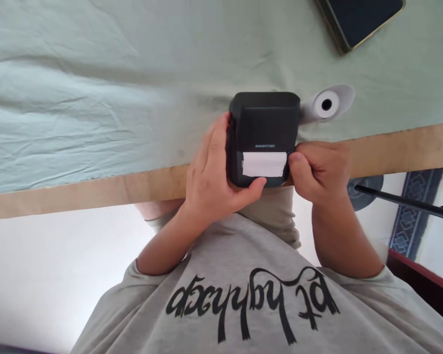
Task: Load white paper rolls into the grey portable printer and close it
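Note:
A black label printer [268,127] with small lettering sits at the table's front edge. A strip of white paper [265,164] shows across its lower part and has an uneven right edge. My left hand [219,174] holds the printer from the left, fingers along its side and thumb over the bottom edge below the paper. On the other side, my right hand [317,169] is curled up, its thumb and bent index finger pressed to the printer's lower right corner beside the paper. Its remaining fingers are folded and partly hidden.
Just right of the printer, a white paper roll [327,104] stands on end with its tail loose. A dark phone [367,22] lies at the upper right. Pale green cloth [96,93] covers the table up to a bare wooden edge [147,184]. A black round base [365,191] is below, right.

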A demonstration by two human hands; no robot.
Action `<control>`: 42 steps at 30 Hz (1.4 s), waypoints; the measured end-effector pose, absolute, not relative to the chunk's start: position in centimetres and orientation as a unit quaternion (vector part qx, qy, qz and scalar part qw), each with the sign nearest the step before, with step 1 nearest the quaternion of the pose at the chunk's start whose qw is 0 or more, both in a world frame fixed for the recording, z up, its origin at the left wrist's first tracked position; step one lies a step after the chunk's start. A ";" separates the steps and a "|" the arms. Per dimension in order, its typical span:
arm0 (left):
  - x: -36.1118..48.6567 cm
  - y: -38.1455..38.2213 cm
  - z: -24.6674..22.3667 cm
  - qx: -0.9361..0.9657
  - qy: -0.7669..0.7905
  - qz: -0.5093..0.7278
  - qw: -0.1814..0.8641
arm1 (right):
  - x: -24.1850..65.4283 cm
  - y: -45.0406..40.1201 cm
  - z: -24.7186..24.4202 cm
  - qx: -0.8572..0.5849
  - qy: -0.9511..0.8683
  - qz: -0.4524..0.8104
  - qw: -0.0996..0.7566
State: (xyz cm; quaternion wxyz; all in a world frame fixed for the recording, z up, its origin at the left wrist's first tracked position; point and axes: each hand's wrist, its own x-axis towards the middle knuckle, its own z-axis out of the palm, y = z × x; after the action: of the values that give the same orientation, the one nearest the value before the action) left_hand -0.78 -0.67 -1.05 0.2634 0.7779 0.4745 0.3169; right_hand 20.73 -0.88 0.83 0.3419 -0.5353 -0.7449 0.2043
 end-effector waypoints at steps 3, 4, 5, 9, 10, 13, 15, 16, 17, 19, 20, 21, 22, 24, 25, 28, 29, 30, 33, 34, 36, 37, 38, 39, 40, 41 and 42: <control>-1.5 -0.8 -1.3 0.802 0.462 0.269 0.268 | 20.8 -0.9 0.6 -0.545 -0.742 0.193 0.339; -1.7 -0.8 -1.4 0.812 0.456 0.256 0.261 | 20.8 -1.0 0.5 -0.551 -0.740 0.191 0.336; -1.9 -0.8 -1.6 0.820 0.451 0.247 0.251 | 20.9 -1.0 0.3 -0.555 -0.738 0.189 0.333; -2.4 -1.0 -2.6 0.839 0.445 0.246 0.194 | 21.0 -1.0 -0.1 -0.559 -0.735 0.188 0.335; -2.5 -1.0 -2.8 0.837 0.449 0.248 0.188 | 21.0 -1.0 -0.1 -0.557 -0.736 0.188 0.336; -2.5 -1.1 -3.1 0.833 0.452 0.253 0.193 | 20.9 -0.9 -0.1 -0.570 -0.729 0.176 0.336; -2.6 -1.0 -3.1 0.831 0.450 0.262 0.193 | 20.7 -0.9 0.0 -0.591 -0.717 0.160 0.334; -2.6 -1.0 -3.1 0.831 0.449 0.269 0.188 | 20.6 -0.9 0.0 -0.601 -0.711 0.153 0.330; -2.6 -0.9 -3.0 0.830 0.449 0.276 0.183 | 20.6 -0.9 0.1 -0.608 -0.708 0.149 0.327; -2.7 -0.8 -2.9 0.827 0.449 0.286 0.179 | 20.5 -0.9 0.1 -0.613 -0.709 0.149 0.316; -2.8 -0.8 -2.8 0.827 0.449 0.287 0.180 | 20.5 -0.9 0.1 -0.616 -0.710 0.150 0.307; -2.8 -0.7 -2.7 0.825 0.451 0.287 0.184 | 20.5 -0.9 0.0 -0.619 -0.711 0.150 0.297; -2.9 -0.7 -2.6 0.823 0.453 0.286 0.188 | 20.5 -0.9 0.0 -0.622 -0.714 0.149 0.286; -2.9 -0.6 -2.5 0.817 0.461 0.286 0.194 | 20.6 -0.9 -0.1 -0.626 -0.717 0.143 0.272; -2.8 -0.6 -2.5 0.814 0.465 0.288 0.195 | 20.6 -0.9 -0.2 -0.627 -0.717 0.139 0.269; -2.7 -0.5 -2.4 0.808 0.469 0.300 0.193 | 20.5 -1.0 -0.4 -0.634 -0.716 0.121 0.266; -2.7 -0.5 -2.4 0.808 0.468 0.301 0.193 | 20.4 -1.1 -0.4 -0.637 -0.716 0.116 0.263; -2.6 -0.5 -2.4 0.809 0.467 0.302 0.193 | 20.4 -1.1 -0.4 -0.639 -0.715 0.114 0.259; -2.5 -0.4 -2.3 0.809 0.471 0.293 0.194 | 20.3 -1.2 -0.2 -0.652 -0.708 0.126 0.240; -2.5 -0.4 -2.3 0.808 0.474 0.289 0.195 | 20.3 -1.2 -0.2 -0.657 -0.704 0.134 0.232; -2.5 -0.5 -2.2 0.808 0.478 0.280 0.201 | 20.3 -1.1 0.0 -0.665 -0.699 0.144 0.222; -2.6 -0.5 -2.2 0.808 0.479 0.277 0.204 | 20.3 -1.1 0.0 -0.666 -0.697 0.146 0.220; -2.6 -0.5 -2.2 0.808 0.479 0.274 0.208 | 20.2 -1.1 0.1 -0.666 -0.697 0.146 0.220; -2.6 -0.5 -2.2 0.807 0.478 0.274 0.211 | 20.2 -1.1 0.1 -0.666 -0.698 0.146 0.221; -2.6 -0.6 -2.3 0.807 0.477 0.276 0.212 | 20.2 -1.0 0.2 -0.665 -0.698 0.147 0.222; -2.5 -0.6 -2.3 0.806 0.477 0.279 0.213 | 20.2 -1.0 0.2 -0.664 -0.698 0.148 0.222; -2.5 -0.7 -2.3 0.805 0.477 0.280 0.214 | 20.2 -1.1 0.2 -0.663 -0.699 0.149 0.223</control>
State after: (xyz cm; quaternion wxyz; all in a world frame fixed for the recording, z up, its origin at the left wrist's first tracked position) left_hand -2.49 -0.67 -2.28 0.2144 0.8051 0.4768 0.2802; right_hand 20.24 -1.06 0.24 0.2227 -0.6633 -0.6987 0.1490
